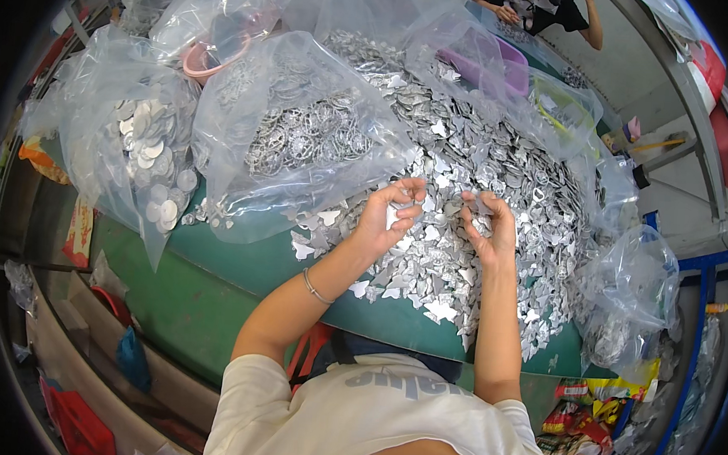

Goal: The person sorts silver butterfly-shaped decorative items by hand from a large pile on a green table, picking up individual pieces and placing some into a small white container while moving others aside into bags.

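Observation:
A broad heap of small flat silver metal pieces [428, 273], several of them butterfly-shaped, spreads over the green table in front of me. Above the middle of it, my left hand [391, 216] is closed around a few pale silver pieces [395, 217], which show between the fingers and palm. My right hand [492, 227] is a short way to the right over the same heap. Its fingers curl toward the thumb in a pinch; whatever lies between the tips is too small to make out. The two hands are apart.
Left of the heap are clear plastic bags, one with ring-like silver parts [303, 140], another with round silver discs [144, 135]. Behind stand a pink basin [216, 58] and a purple basin [507, 65]. A clear bag [627, 285] rests at right. Another person [536, 9] works at the far side.

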The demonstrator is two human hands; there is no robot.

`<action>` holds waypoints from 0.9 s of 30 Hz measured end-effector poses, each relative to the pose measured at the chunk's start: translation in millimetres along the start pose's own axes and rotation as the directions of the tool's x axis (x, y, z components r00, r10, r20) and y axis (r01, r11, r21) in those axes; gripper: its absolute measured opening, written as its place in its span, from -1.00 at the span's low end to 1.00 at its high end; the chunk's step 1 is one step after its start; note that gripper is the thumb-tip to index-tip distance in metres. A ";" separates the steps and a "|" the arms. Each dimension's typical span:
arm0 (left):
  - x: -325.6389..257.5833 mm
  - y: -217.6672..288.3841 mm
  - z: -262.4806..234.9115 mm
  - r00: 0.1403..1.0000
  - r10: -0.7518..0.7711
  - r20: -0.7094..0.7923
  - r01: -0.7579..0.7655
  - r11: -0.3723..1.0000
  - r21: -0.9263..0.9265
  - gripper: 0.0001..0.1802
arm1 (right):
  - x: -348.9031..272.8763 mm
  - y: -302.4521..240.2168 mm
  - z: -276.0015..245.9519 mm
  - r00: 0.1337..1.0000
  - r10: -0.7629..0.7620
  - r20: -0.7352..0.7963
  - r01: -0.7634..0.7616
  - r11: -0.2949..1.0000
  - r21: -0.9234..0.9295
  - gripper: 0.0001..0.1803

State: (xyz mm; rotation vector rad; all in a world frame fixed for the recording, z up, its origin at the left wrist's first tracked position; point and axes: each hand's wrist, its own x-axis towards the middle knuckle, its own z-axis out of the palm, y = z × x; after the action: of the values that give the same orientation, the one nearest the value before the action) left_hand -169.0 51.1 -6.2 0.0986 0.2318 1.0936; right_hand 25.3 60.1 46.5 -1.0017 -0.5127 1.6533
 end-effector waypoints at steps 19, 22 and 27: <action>-3.8 -5.4 10.3 0.997 0.010 -0.072 -0.005 0.998 0.066 -0.68 | 20.2 6.2 -19.1 0.997 -0.046 0.063 0.069 0.901 -0.428 -0.85; -2.1 -6.6 5.9 0.999 -0.005 -0.051 0.008 0.998 0.067 -0.65 | 8.4 -3.5 -9.9 0.993 0.081 0.091 -0.101 0.966 0.237 -0.84; -2.4 -5.8 5.5 1.000 -0.004 -0.018 0.006 0.996 0.086 -0.64 | 10.6 -1.9 -10.5 0.971 0.063 0.230 -0.018 0.981 -0.192 -0.79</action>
State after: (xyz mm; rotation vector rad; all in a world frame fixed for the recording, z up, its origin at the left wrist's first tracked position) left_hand -163.8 46.5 -1.7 0.1656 0.2953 1.0798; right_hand 34.3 69.0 38.5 -0.9623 -0.8248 1.7963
